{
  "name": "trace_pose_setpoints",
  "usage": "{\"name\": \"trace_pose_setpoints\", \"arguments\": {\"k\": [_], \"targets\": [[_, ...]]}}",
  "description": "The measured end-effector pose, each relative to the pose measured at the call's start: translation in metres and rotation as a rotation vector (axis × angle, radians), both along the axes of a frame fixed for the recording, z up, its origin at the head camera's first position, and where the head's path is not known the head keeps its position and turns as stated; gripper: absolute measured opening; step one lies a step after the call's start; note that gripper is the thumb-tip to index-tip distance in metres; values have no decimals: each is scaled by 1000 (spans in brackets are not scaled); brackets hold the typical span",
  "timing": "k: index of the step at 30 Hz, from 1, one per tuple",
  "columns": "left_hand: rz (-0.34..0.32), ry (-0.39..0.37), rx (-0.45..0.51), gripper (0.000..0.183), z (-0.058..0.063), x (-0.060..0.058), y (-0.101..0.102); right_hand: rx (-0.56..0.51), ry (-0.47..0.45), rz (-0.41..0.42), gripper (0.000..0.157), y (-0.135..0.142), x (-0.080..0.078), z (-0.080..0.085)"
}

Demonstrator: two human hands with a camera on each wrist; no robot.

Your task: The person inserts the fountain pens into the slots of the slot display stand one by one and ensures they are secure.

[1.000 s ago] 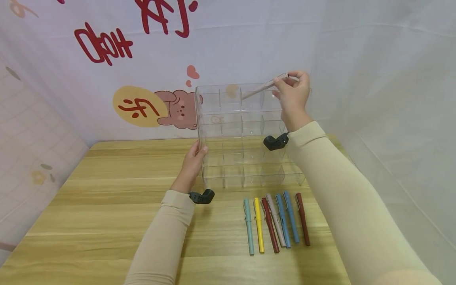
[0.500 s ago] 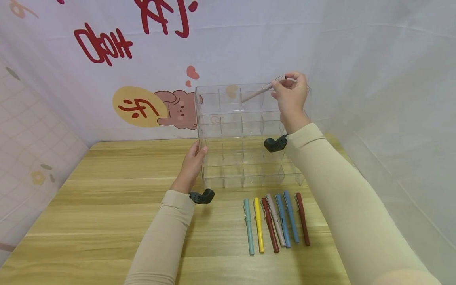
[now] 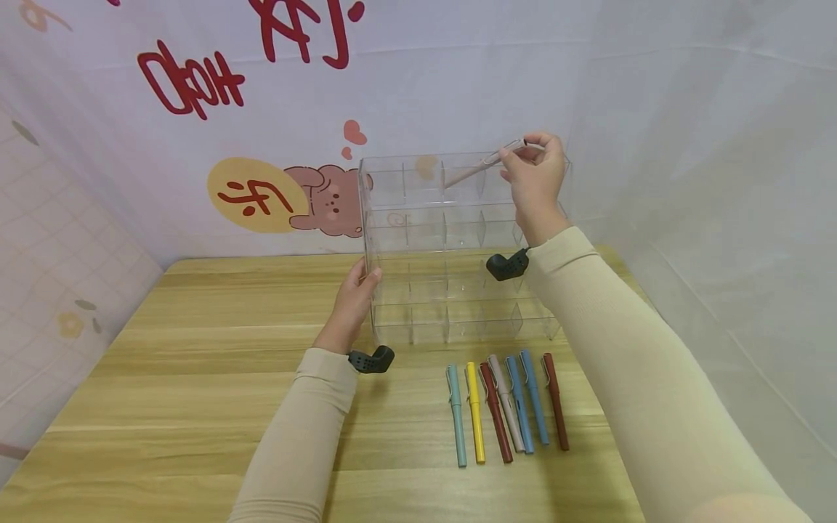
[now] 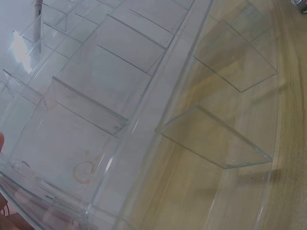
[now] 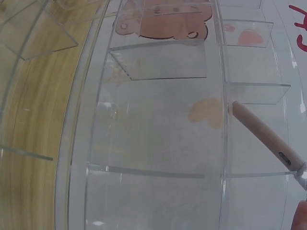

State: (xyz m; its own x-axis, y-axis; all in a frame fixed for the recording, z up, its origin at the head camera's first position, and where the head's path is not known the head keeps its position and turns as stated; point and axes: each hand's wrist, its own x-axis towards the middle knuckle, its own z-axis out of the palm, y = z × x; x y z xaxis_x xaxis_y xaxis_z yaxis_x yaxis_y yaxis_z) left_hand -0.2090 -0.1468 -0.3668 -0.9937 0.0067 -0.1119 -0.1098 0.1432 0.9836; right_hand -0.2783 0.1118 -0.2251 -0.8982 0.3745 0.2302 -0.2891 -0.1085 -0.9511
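One slim pinkish-grey pen (image 3: pixel 466 175) held, seven pens lying

The right hand (image 3: pixel 539 180) pinches it, its lower end at the top row of one clear acrylic compartment rack (image 3: pixel 446 250). The left hand (image 3: pixel 351 306) grips the rack's left edge, some fingers hidden. Lying: one teal pen (image 3: pixel 456 415), one yellow pen (image 3: pixel 475 412), another pinkish-grey pen (image 3: pixel 507 405), two dark-red pens (image 3: pixel 556 401), two blue pens (image 3: pixel 534 398). The beige right sleeve (image 3: pixel 628 349) covers part of the rack. Wood-grain table (image 3: pixel 163 399); printed white cloth (image 3: pixel 458 80) behind.

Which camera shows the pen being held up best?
The head view: the pen shows nearly end to end there. Right wrist: closer, but cut off at the edge. Left wrist: only a small, blurry piece.
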Motion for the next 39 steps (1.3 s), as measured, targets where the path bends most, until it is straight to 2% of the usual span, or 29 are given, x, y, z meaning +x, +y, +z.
{"name": "trace_pose_setpoints", "arguments": {"k": [5,12,23,33,39], "targets": [[-4,1,5,56,1,0,0,7,-2,-2,34,1,1,0],[-2,4,-3,55,0,1,1,-29,-8,23,49,7,5,2],[7,-5,-16,55,0,1,1,-12,7,-3,50,37,25,3],[4,-12,-24,55,0,2,0,-41,67,-15,50,64,46,-8],[-6,-15,-18,54,0,0,1,5,49,-35,45,82,62,-25]]}}
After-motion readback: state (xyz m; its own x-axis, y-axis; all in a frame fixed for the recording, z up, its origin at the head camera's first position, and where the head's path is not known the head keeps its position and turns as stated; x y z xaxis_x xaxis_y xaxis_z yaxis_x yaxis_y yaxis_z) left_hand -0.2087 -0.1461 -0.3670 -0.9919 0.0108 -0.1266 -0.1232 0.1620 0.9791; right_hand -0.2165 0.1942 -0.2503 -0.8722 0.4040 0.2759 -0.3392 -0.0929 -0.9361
